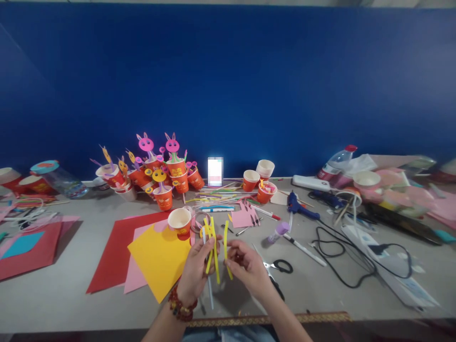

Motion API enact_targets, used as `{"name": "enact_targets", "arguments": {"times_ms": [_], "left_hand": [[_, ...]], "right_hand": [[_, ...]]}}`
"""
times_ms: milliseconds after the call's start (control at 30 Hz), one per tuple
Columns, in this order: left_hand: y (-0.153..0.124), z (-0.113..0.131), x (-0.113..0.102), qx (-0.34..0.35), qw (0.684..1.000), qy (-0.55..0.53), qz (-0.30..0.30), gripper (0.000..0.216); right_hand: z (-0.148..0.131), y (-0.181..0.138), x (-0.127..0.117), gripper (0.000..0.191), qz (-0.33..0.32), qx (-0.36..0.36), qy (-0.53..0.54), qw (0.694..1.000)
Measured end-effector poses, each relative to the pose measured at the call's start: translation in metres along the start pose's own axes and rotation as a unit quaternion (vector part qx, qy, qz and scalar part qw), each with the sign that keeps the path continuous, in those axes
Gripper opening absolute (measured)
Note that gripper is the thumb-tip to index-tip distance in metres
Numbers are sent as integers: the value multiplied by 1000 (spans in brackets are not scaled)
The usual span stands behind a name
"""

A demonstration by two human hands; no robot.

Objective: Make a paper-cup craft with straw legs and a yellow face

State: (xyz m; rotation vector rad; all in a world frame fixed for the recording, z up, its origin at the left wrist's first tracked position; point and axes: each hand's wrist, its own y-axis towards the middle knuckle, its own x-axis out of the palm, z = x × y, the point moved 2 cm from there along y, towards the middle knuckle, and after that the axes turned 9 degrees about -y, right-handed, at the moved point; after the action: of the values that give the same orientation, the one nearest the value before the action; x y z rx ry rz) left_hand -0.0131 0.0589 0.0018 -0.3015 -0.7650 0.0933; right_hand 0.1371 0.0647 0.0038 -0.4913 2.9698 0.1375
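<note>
My left hand (200, 261) is closed on several thin yellow strips (217, 266) and a pale blue-white stick (210, 294). The strips stand roughly upright between thumb and fingers. Close by on the right, my right hand (245, 266) pinches a single curved yellow strip (225, 242) between thumb and fingertips. Whether the strips are straws or paper, I cannot tell. Just beyond my left hand stands a paper cup (179, 222) with a white inside. Yellow paper (160, 261) lies left of that hand, over pink and red sheets. Scissors (272, 267) with black handles rest beside my right hand, partly hidden.
Red cups with pink and yellow paper animals (164, 197) crowd the back left. A glue stick (278, 232), a marker (305, 251) and a blue glue gun (301, 207) lie to the right, near a black cable (342, 282). A blurred bright screen (215, 171) stands at the back.
</note>
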Motion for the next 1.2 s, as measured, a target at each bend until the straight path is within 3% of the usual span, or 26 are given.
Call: {"name": "enact_targets", "arguments": {"times_ms": [100, 267, 400, 567, 733, 867, 967, 1033, 1133, 1200], "left_hand": [[0, 3, 0, -13, 1000, 0, -12, 36], [3, -3, 1, -60, 998, -25, -12, 38], [5, -11, 2, -51, 997, -48, -8, 40], [3, -16, -2, -49, 998, -46, 2, 40], [-1, -13, -1, -46, 998, 42, -9, 43], [16, 2, 7, -21, 984, 173, -46, 51], [47, 30, 19, 61, 971, 226, -42, 42], [65, 51, 29, 141, 956, 253, -33, 40], [71, 66, 44, 216, 932, 288, -41, 48], [58, 62, 51, 217, 920, 318, -78, 28]], "right_hand": [[-5, 2, -9, 12, 26, -109, -135, 985], [-21, 0, -10, 35, 10, -333, -321, 886], [-24, -3, -3, 44, -2, -384, -407, 829], [-19, -1, 1, 32, -10, -383, -428, 819], [-14, -2, 0, 24, -28, -362, -406, 839], [-19, -9, -10, 18, 41, -324, -289, 900], [-20, -11, -23, 4, 174, -185, -97, 962], [-16, -9, -27, 19, 215, -57, 49, 974], [-11, -4, -27, 34, 174, 66, 201, 962], [-9, -2, -27, 37, 150, 96, 245, 953]]}}
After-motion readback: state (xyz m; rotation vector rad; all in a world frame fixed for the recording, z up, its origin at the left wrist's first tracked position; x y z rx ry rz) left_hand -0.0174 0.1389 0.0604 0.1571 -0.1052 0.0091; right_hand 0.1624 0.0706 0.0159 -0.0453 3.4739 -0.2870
